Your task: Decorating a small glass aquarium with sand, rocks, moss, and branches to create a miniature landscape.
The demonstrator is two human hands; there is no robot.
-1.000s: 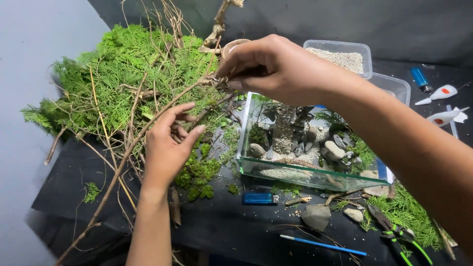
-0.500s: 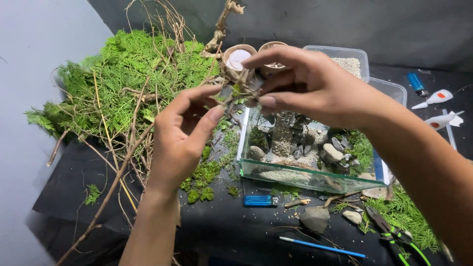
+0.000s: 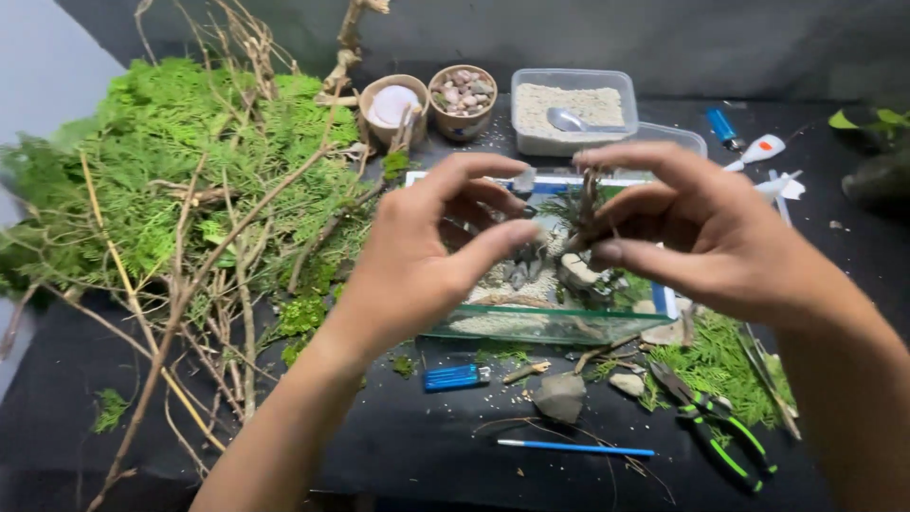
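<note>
Here we see both hands raised over a small glass tank that stands on a black table. Our right hand pinches a small dark twig between thumb and curled fingers, holding it upright above the tank's rocks and pale sand. Our left hand hangs just beside it, fingers bent and spread, thumb out, gripping nothing that we can make out; its fingertips are near the twig but apart from it. To the left lies a big heap of green foliage threaded with long bare branches. Behind the tank stand two round cups, one with a white disc and one with pebbles, and next to them a clear tub of pale sand with a spoon in it. A blue lighter and a white glue bottle lie further right at the back. In front of the tank we find another blue lighter, a grey stone, a thin blue brush, and green-handled pliers lying on loose sprigs at the right.
</note>
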